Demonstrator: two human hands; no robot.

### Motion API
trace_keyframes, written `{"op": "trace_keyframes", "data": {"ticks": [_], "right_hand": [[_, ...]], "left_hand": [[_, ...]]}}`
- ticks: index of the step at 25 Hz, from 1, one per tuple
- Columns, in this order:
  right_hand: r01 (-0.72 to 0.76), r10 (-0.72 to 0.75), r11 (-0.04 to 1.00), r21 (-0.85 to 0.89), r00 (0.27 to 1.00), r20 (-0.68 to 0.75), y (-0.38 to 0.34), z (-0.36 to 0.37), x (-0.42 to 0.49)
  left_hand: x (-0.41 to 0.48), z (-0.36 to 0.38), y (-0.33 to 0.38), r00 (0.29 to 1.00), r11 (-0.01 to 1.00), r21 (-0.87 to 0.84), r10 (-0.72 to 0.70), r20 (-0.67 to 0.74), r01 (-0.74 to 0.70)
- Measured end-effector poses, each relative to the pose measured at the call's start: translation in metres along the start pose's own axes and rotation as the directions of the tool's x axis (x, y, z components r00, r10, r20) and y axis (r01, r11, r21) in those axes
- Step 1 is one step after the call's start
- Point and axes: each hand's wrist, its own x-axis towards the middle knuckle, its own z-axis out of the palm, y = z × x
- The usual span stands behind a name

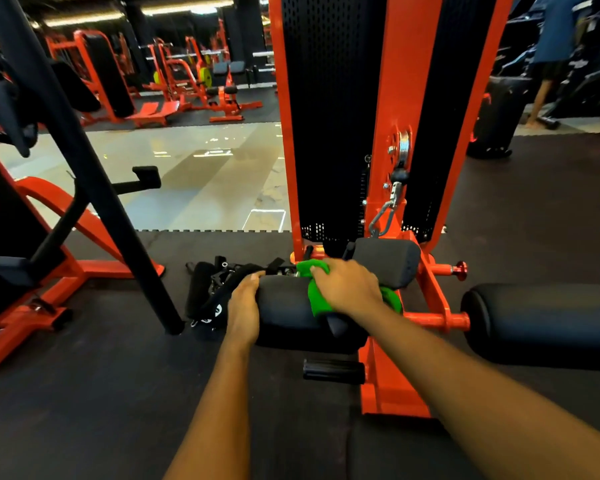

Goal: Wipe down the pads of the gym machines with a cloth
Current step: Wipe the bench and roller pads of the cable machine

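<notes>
Centre of frame: the near roller pad (284, 308) lies crosswise before the weight tower (395, 116), which fills the upper centre. The left hand (245, 299) holds the pad's left end; the right hand (347, 285) holds the cloth (317, 296) against its right part. A second pad (387, 265) sits just behind. A third pad (541, 323) lies at the right edge. Strap attachments (215, 289) lie on the floor (118, 393) to the left. A slanted bar (84, 150) crosses the left side.

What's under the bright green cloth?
The black cylindrical pad lies under the bright green cloth, which the right hand holds against it. The pad's surface beneath the cloth is hidden.
</notes>
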Motion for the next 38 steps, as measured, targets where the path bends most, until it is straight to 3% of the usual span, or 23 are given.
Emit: {"op": "trace_keyframes", "data": {"ticks": [2,4,7,11,17,20,23,25,27,29,31,33,36,38], "right_hand": [[0.108,-0.125,0.991,-0.077,0.958,-0.259,0.007,0.017,-0.041],[0.166,-0.199,0.979,-0.12,0.911,-0.362,0.01,0.035,-0.069],[0.171,-0.213,0.975,-0.145,0.906,-0.365,0.011,0.042,-0.073],[0.117,-0.205,0.953,-0.278,0.929,-0.31,-0.025,0.032,-0.042],[0.15,-0.125,0.966,-0.211,0.984,0.125,-0.078,0.018,0.035],[0.194,-0.214,0.948,-0.251,0.975,-0.055,-0.067,0.028,0.001],[0.245,-0.309,0.933,-0.263,0.92,-0.24,-0.029,0.037,-0.052],[0.198,-0.258,0.954,-0.226,0.926,-0.277,-0.002,0.025,-0.051],[0.11,-0.148,0.975,-0.192,0.97,-0.194,0.012,0.011,-0.03],[0.074,-0.072,0.991,-0.114,0.997,0.022,0.008,0.002,0.005],[0.024,0.001,0.996,-0.081,0.956,0.293,-0.007,-0.004,0.039],[-0.003,0.038,0.995,-0.096,0.929,0.368,-0.019,-0.003,0.054],[0.105,-0.098,0.992,-0.075,0.991,0.092,-0.007,0.001,0.021],[0.207,-0.22,0.975,-0.08,0.95,-0.221,0.008,0.012,-0.021]], "left_hand": [[0.008,-0.002,0.002,0.98,0.972,-0.122,-0.198,0.031,0.2],[0.012,0.0,-0.001,0.977,0.977,-0.029,-0.211,0.028,0.212],[0.0,0.005,0.004,0.994,0.974,0.219,-0.03,-0.104,0.052],[-0.004,0.005,-0.002,0.99,0.961,0.274,0.08,-0.12,-0.044],[-0.003,0.005,-0.005,0.985,0.968,0.229,0.128,-0.119,-0.098],[-0.001,0.002,-0.006,0.98,0.964,0.237,0.153,-0.13,-0.12],[0.001,0.002,-0.009,0.979,0.962,0.245,0.158,-0.126,-0.124],[0.0,0.002,-0.009,0.982,0.962,0.24,0.157,-0.109,-0.127],[-0.001,0.003,-0.01,0.98,0.961,0.248,0.157,-0.123,-0.123],[-0.002,0.002,-0.01,0.978,0.956,0.264,0.167,-0.128,-0.129],[-0.004,0.003,-0.008,0.975,0.957,0.251,0.181,-0.127,-0.145],[-0.009,0.004,-0.003,0.974,0.96,0.235,0.187,-0.129,-0.153],[-0.004,0.003,-0.009,0.989,0.985,0.123,0.13,-0.075,-0.121],[0.006,0.0,-0.01,0.997,0.994,-0.079,-0.073,0.0,0.073]]}}
